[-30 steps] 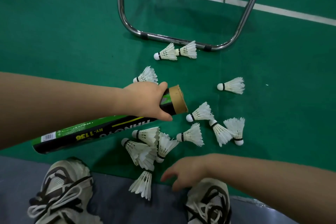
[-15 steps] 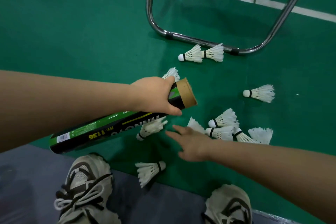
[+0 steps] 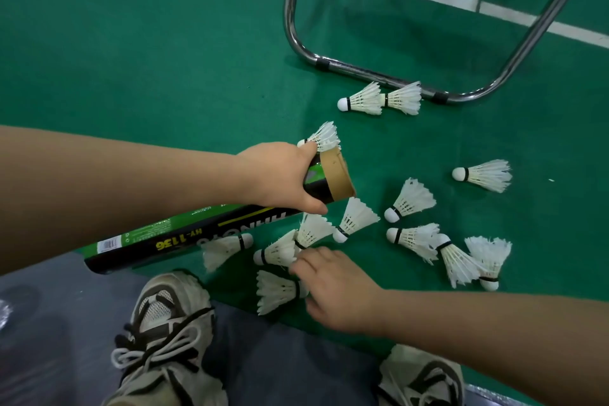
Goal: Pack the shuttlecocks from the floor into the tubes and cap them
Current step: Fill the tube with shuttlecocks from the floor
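While still clamping tube (image 3: 184, 236) near its open mouth, centre frame, left hand (image 3: 273, 175) fingers wrapped | swung right hand (image 3: 339, 290) back onto lower-centre shuttlecock (image 3: 275, 290), fingers curled over cork, pinch unconfirmed | means pick under way, this one not yet loaded; rest scattered on floor (image 3: 131, 59), centre right

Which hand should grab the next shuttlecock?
Right. The right hand is at the near shuttlecocks; the left hand is taken, gripping the tube near its open end.
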The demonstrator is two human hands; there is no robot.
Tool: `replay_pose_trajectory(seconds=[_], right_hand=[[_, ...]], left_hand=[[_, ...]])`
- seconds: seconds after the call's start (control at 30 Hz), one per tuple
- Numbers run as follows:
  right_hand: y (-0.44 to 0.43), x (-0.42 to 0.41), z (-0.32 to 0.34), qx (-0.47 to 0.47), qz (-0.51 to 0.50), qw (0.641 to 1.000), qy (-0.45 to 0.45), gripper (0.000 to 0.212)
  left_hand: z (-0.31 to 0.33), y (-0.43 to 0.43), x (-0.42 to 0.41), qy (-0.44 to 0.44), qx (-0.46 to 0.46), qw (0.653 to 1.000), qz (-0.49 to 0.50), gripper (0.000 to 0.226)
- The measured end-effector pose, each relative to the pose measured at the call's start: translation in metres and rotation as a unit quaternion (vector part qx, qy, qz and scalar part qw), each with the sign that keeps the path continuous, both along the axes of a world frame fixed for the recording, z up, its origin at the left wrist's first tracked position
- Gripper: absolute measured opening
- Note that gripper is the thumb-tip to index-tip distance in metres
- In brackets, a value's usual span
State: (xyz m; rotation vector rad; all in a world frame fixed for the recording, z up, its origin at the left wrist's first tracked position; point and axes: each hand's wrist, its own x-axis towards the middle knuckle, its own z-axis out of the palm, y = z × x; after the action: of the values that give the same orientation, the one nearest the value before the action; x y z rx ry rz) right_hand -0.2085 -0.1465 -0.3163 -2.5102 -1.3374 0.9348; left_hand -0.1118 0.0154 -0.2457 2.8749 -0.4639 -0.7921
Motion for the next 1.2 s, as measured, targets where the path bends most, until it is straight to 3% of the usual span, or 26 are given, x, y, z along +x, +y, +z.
replay_pose_trajectory(seconds=[0.13, 0.27, 0.47, 0.63, 0.8, 0.87, 0.93, 1.03, 1.1, 1.2], right_hand=[[0.005, -0.015, -0.006, 0.063, 0.164, 0.984, 0.02, 0.038], [0.006, -0.023, -0.018, -0.027, 0.268, 0.963, -0.021, 0.042], [0.007, 0.014, -0.021, -0.157, 0.182, 0.968, -0.069, 0.061], [0.011, 0.03, -0.018, -0.159, 0.076, 0.98, -0.093, 0.06], [0.013, 0.048, -0.017, -0.124, 0.006, 0.983, -0.138, 0.044], [0.015, 0.055, -0.017, -0.092, -0.058, 0.989, -0.102, 0.043], [0.018, 0.062, -0.015, -0.047, -0.167, 0.985, -0.005, 0.038], [0.028, 0.071, -0.011, 0.017, -0.292, 0.944, 0.151, 0.02], [0.036, 0.073, -0.008, 0.035, -0.356, 0.904, 0.234, 0.018], [0.043, 0.071, -0.012, 0.053, -0.39, 0.879, 0.268, 0.015]], left_hand=[[0.001, 0.001, 0.001, 0.007, -0.003, 1.0, 0.006, 0.064], [0.0, 0.002, 0.003, 0.005, -0.005, 1.0, 0.005, 0.065], [0.0, 0.007, 0.001, -0.003, -0.006, 1.0, 0.006, 0.064], [0.001, 0.007, -0.001, -0.007, -0.005, 1.0, 0.009, 0.064], [0.0, 0.013, 0.001, -0.01, 0.008, 1.0, 0.012, 0.067], [0.0, 0.016, 0.002, -0.01, 0.013, 1.0, 0.014, 0.068], [0.001, 0.018, 0.004, -0.009, 0.012, 1.0, 0.018, 0.069], [0.001, 0.021, 0.006, -0.008, 0.006, 1.0, 0.028, 0.07], [0.001, 0.024, 0.009, -0.011, 0.006, 0.999, 0.034, 0.067], [0.003, 0.028, 0.012, -0.015, 0.005, 0.999, 0.046, 0.066]])
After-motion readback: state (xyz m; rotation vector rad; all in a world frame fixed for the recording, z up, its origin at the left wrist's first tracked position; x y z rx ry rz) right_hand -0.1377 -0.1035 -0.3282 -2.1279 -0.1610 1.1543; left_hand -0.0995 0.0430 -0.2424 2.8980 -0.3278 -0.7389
